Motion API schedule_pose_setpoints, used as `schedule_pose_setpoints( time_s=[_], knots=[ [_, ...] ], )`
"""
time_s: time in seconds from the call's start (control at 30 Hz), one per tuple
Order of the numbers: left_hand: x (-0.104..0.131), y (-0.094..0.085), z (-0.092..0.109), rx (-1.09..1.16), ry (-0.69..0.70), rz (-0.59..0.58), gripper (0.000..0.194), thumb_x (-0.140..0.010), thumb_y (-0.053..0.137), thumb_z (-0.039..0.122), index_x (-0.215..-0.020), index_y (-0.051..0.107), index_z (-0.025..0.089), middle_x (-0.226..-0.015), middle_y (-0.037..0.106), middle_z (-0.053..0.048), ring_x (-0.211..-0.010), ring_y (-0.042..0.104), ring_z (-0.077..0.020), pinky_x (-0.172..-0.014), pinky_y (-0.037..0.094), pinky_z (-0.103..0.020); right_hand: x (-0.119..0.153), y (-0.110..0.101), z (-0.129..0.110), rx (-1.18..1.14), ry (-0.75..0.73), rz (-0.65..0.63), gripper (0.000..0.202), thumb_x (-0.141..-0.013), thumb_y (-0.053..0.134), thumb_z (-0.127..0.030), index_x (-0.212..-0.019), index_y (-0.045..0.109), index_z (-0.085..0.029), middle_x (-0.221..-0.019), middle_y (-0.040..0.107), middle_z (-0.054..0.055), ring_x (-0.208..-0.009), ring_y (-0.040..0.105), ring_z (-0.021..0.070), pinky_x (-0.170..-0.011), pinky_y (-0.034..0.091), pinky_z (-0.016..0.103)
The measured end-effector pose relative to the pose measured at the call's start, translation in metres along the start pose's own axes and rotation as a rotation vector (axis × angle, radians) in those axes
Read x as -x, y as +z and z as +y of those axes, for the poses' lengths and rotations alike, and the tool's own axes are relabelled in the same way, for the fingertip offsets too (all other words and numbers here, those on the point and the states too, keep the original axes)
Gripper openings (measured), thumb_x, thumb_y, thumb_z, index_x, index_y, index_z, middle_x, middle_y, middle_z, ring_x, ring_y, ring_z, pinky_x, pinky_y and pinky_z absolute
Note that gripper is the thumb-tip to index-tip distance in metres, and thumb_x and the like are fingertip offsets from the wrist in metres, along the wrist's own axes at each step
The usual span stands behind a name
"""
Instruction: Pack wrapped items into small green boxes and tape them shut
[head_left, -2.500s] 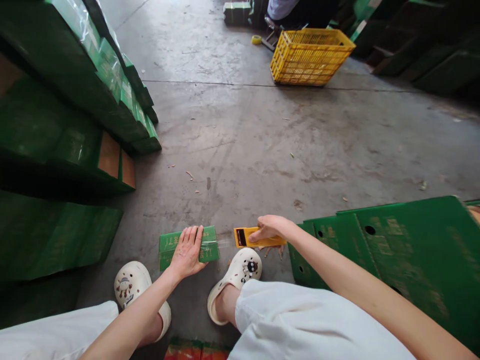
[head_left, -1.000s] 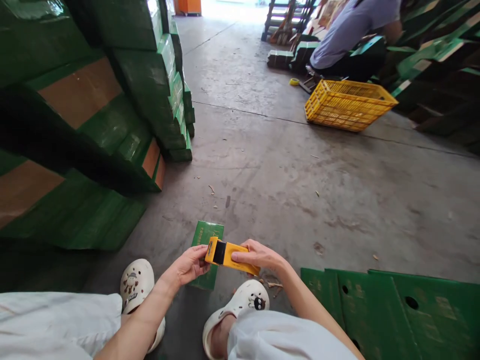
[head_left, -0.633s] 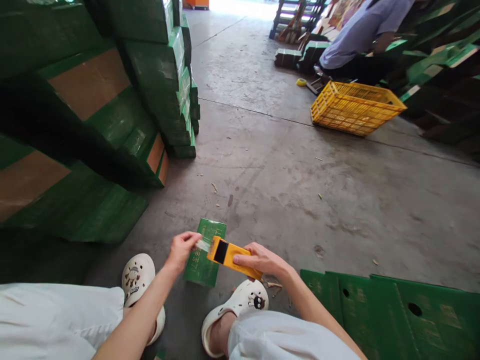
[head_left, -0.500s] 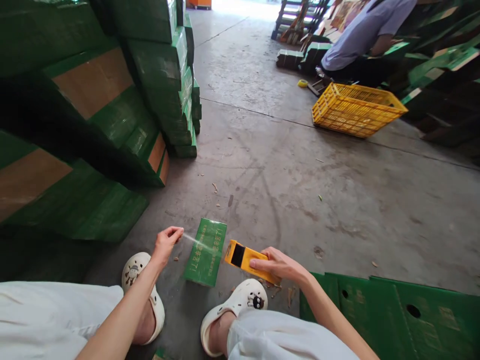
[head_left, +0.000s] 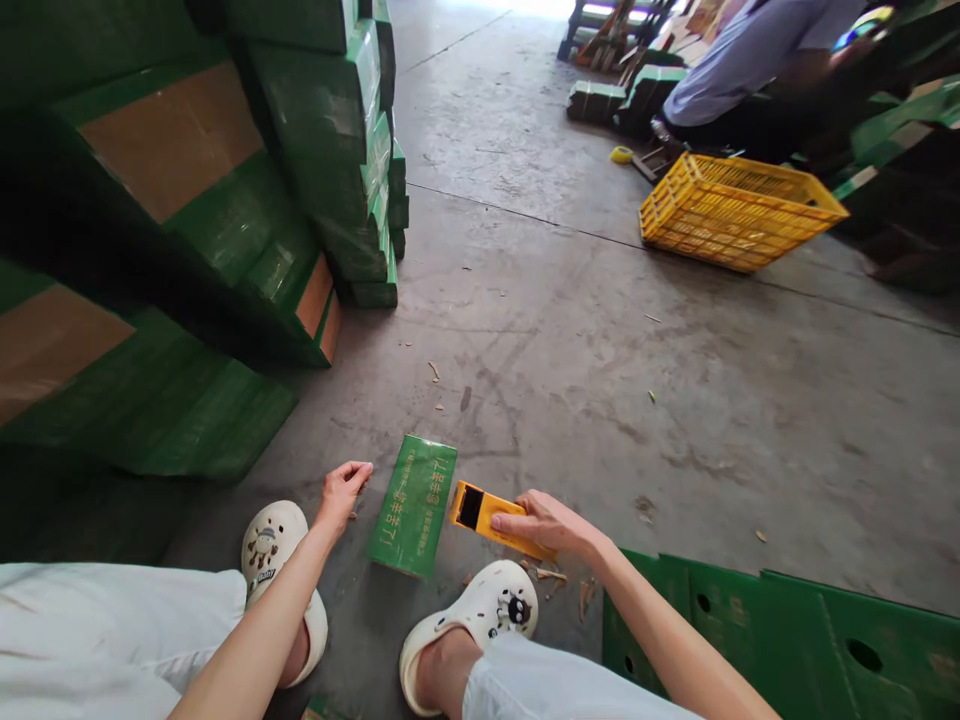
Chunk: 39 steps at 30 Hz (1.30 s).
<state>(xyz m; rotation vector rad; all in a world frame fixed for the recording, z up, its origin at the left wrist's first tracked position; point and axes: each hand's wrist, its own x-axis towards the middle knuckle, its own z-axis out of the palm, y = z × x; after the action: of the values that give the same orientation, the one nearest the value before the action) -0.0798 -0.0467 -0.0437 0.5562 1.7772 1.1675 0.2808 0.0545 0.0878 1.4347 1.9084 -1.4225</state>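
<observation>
A green box (head_left: 414,508) with gold lettering stands on the floor between my feet. My right hand (head_left: 541,522) is wrapped round a yellow tape dispenser (head_left: 487,512) with a black patch, its front end just right of the box. Left of the box, my left hand (head_left: 345,492) is closed in a pinch, fingertips together and apart from the box. Anything between those fingertips is too small to make out.
Tall stacks of green boxes (head_left: 322,130) rise on the left. Flat green cardboard (head_left: 780,620) lies at the lower right. A yellow crate (head_left: 739,215) and a seated person (head_left: 750,65) are at the upper right, near a yellow tape roll (head_left: 621,155).
The clear strip seen between my left hand and the dispenser no longer shows. My left hand has shifted slightly right. The view has tilted a little, and the person's arm has moved.
</observation>
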Motion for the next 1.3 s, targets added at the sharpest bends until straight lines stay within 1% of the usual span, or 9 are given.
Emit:
schedule_pose_setpoints(
  time_s=[0.23,0.37,0.47,0.57,0.7,0.77,1.1,1.17,1.3],
  knots=[
    [0.008,0.037,-0.021,-0.128,-0.041,-0.061,0.062,-0.069,0.069,0.075,-0.085,0.077,0.016,-0.074,0.073,-0.006,-0.07,0.065,-0.0196,-0.065,0.051,-0.029,-0.024,-0.003,-0.008,0.057,0.09,-0.042,0.059,-0.071,0.07,-0.075,-0.059,0.051,-0.021,-0.055,0.046,-0.002,-0.052,0.04,0.012,-0.047,0.024,0.027],
    [0.009,0.041,-0.011,-0.245,0.006,0.033,0.048,-0.083,0.067,0.052,-0.113,0.075,0.017,-0.114,0.074,-0.014,-0.109,0.068,-0.0297,-0.1,0.052,-0.044,-0.029,-0.011,-0.021,0.106,0.143,-0.077,0.057,-0.071,0.072,-0.07,-0.054,0.049,-0.021,-0.054,0.05,0.001,-0.05,0.041,0.0133,-0.048,0.027,0.028],
    [0.023,0.043,0.001,-0.439,0.164,0.167,0.055,-0.091,0.057,0.034,-0.143,0.059,0.015,-0.144,0.056,-0.02,-0.137,0.053,-0.0313,-0.12,0.038,-0.048,-0.028,-0.009,-0.023,0.091,0.132,-0.06,0.056,-0.073,0.07,-0.071,-0.056,0.052,-0.021,-0.058,0.053,0.002,-0.054,0.046,0.0148,-0.049,0.029,0.028],
    [0.059,0.063,0.007,-0.659,0.329,0.054,0.059,-0.096,0.051,0.031,-0.153,0.049,0.019,-0.157,0.045,-0.019,-0.148,0.042,-0.0319,-0.124,0.032,-0.049,-0.026,-0.002,-0.022,0.081,0.106,-0.027,0.058,-0.077,0.066,-0.072,-0.056,0.051,-0.02,-0.057,0.05,0.001,-0.055,0.046,0.0147,-0.049,0.027,0.027],
    [0.106,0.097,0.008,-0.992,0.34,-0.058,0.112,-0.071,0.082,0.035,-0.166,0.024,0.024,-0.174,0.007,-0.021,-0.159,0.008,-0.0462,-0.122,0.016,-0.067,-0.024,0.002,-0.022,0.107,0.101,-0.019,0.059,-0.078,0.066,-0.073,-0.056,0.053,-0.02,-0.054,0.053,0.001,-0.055,0.051,0.0158,-0.05,0.032,0.026],
    [0.111,0.101,0.01,-1.071,0.326,-0.046,0.12,-0.068,0.084,0.034,-0.167,0.018,0.025,-0.175,-0.001,-0.021,-0.16,0.001,-0.0468,-0.121,0.016,-0.069,-0.023,0.002,-0.025,0.083,0.099,-0.033,0.06,-0.079,0.065,-0.075,-0.058,0.056,-0.019,-0.054,0.06,0.004,-0.055,0.056,0.0171,-0.05,0.036,0.026],
    [0.052,0.018,0.024,-0.897,0.093,-0.154,0.115,-0.074,0.08,0.051,-0.166,0.012,0.043,-0.176,0.01,-0.012,-0.149,0.034,-0.0498,-0.109,0.038,-0.069,-0.027,0.007,-0.092,-0.211,-0.012,-0.187,0.06,-0.076,0.068,-0.077,-0.067,0.064,-0.018,-0.054,0.066,0.004,-0.049,0.061,0.017,-0.048,0.046,0.025],
    [0.045,0.009,0.021,-0.851,0.071,-0.149,0.115,-0.071,0.083,0.047,-0.165,0.017,0.045,-0.176,0.013,-0.01,-0.148,0.036,-0.0504,-0.109,0.037,-0.07,-0.02,0.006,-0.082,-0.222,-0.034,-0.192,0.061,-0.076,0.068,-0.078,-0.068,0.063,-0.018,-0.054,0.064,0.002,-0.047,0.056,0.0146,-0.046,0.042,0.024],
    [0.029,-0.01,0.011,-0.621,0.118,-0.177,0.112,-0.069,0.086,0.036,-0.164,0.027,0.039,-0.173,0.024,-0.011,-0.154,0.032,-0.0419,-0.12,0.031,-0.061,0.001,0.004,-0.022,-0.085,0.028,-0.101,0.065,-0.072,0.066,-0.082,-0.062,0.056,-0.019,-0.054,0.053,-0.002,-0.048,0.042,0.0098,-0.043,0.026,0.023]
  ],
)
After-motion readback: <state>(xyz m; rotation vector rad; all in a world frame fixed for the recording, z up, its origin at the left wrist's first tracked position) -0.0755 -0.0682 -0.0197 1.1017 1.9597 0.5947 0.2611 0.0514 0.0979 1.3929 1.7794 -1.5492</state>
